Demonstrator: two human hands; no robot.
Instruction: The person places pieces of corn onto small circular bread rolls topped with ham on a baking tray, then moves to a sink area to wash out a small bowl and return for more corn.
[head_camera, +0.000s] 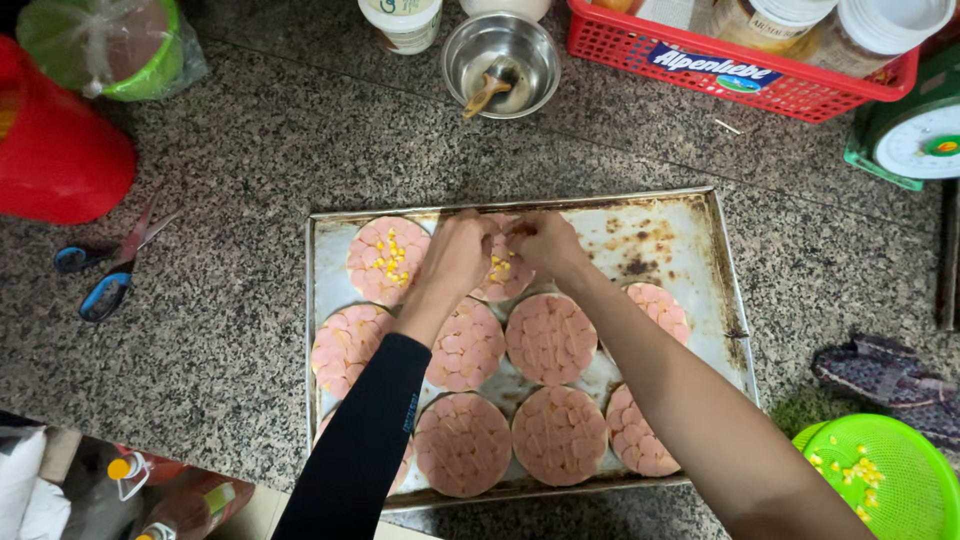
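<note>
A worn metal baking tray lies on the granite floor and holds several round bases covered with pink sausage slices. The far-left round carries yellow corn kernels. My left hand and my right hand meet over the far-middle round, fingers pinched together above its corn. Whether the fingers hold kernels is hidden. The nearer rounds, such as the one in the middle, bear sausage only. My left arm wears a black sleeve.
A green basket with corn kernels sits at the near right. A steel bowl with a spoon, a red crate, a scale, blue scissors and a red bucket surround the tray.
</note>
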